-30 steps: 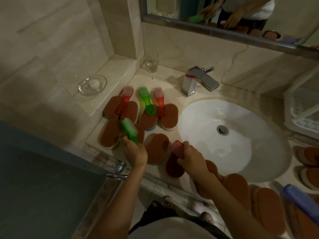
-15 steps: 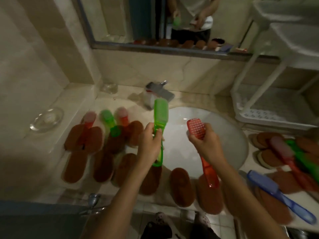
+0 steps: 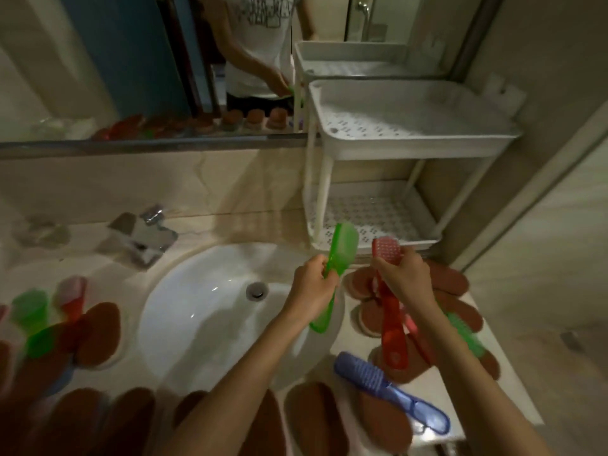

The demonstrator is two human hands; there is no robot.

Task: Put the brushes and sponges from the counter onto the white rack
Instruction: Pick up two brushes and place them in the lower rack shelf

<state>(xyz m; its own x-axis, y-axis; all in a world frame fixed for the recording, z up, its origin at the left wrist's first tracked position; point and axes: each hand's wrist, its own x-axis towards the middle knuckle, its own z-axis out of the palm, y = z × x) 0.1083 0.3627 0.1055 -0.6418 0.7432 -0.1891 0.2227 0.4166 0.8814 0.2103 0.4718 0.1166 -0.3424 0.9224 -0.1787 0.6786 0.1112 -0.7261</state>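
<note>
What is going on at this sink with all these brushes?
A person is tidying a bathroom counter. The left hand holds a green brush and the right hand holds a red brush, both raised just in front of the white rack, whose shelves look empty. Many brown sponges and a blue brush lie on the counter around the sink.

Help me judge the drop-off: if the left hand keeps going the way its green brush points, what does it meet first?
Probably the front rim of the white rack's lower shelf. The left hand aims the green brush up toward it; depth is unclear, nothing visibly intervenes.
</note>
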